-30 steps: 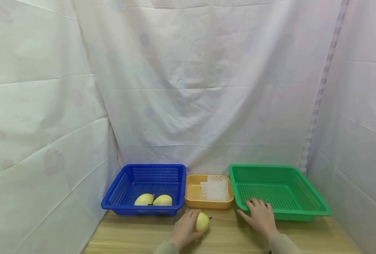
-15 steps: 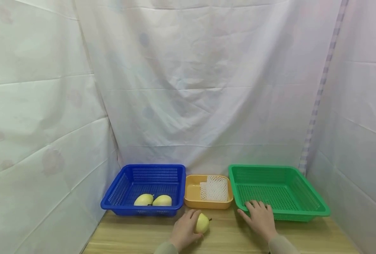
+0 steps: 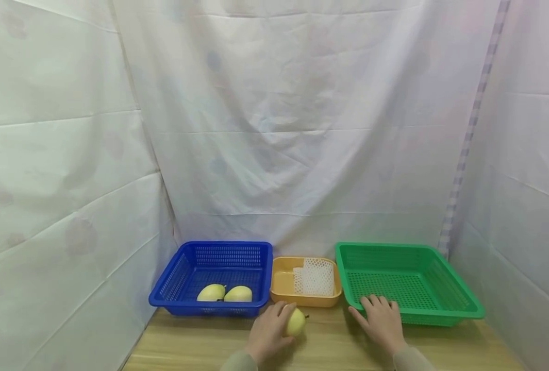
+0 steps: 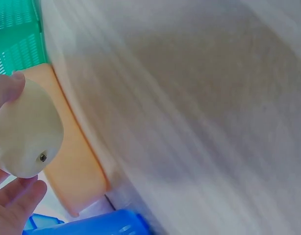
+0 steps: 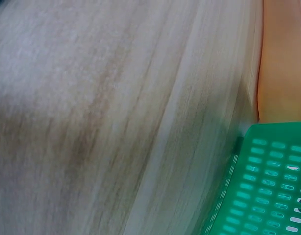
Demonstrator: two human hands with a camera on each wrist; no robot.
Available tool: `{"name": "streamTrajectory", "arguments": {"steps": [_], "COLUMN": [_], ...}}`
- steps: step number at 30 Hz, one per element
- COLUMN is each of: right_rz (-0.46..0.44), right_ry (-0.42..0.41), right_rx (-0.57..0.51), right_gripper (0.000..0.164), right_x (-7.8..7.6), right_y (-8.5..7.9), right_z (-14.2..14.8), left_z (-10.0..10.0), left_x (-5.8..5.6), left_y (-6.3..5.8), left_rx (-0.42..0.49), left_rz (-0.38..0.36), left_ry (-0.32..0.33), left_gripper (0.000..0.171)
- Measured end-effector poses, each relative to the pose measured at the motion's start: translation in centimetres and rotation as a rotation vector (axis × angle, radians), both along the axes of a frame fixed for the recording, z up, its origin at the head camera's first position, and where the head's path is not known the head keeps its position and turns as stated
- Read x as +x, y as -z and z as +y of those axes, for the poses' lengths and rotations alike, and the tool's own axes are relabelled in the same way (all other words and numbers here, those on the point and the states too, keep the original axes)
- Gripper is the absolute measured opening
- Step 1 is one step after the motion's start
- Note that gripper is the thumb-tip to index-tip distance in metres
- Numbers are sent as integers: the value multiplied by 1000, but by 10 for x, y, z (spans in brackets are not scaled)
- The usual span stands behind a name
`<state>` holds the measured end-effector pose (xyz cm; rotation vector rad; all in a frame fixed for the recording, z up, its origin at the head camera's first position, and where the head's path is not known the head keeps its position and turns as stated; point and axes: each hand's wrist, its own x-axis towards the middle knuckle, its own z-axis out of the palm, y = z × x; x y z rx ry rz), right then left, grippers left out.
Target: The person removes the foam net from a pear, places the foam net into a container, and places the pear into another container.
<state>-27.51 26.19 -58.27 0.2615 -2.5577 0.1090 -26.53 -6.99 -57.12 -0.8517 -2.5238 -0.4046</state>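
Note:
My left hand (image 3: 269, 330) grips a pale yellow-green pear (image 3: 295, 322), its stem pointing right in the head view. In the left wrist view, the pear (image 4: 30, 129) sits between fingertips on two sides, with a small dark spot at its near end. My right hand (image 3: 382, 322) is at the near left corner of the green basket (image 3: 441, 312), its fingers lying over the rim and its thumb out to the left. The right wrist view shows the green basket (image 5: 268, 181) but not the hand.
Two more pears (image 3: 238, 294) lie in the blue basket (image 3: 209, 305) on the left. Between the baskets stands a yellow-orange tray (image 3: 285, 299) with white foam netting (image 3: 318, 278) in it. A pale cloth (image 3: 274, 154) hangs behind the wooden table (image 3: 195, 340).
My left hand has moved slightly up and away from me with the pear in its grip. The right hand stays at the green basket's corner.

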Motion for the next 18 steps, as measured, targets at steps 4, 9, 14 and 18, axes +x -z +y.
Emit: {"name": "streamTrajectory", "arguments": {"steps": [4, 9, 14, 18], "right_rz": [-2, 3, 30, 23], "right_ry": [1, -2, -6, -3], "right_rx": [3, 2, 5, 8], "right_gripper": [43, 41, 41, 43], "right_x": [-1, -2, -3, -4], "right_y": [1, 2, 4, 5], "right_z": [1, 1, 2, 2], "left_z": [-3, -4, -5, -4], "left_x": [-1, -2, -3, -4], "left_y": [-7, -14, -21, -27], "left_rx": [-10, -11, -7, -16], "left_rz": [35, 26, 59, 94], "left_ry": [21, 31, 51, 61], "left_gripper": [81, 79, 80, 81]}}
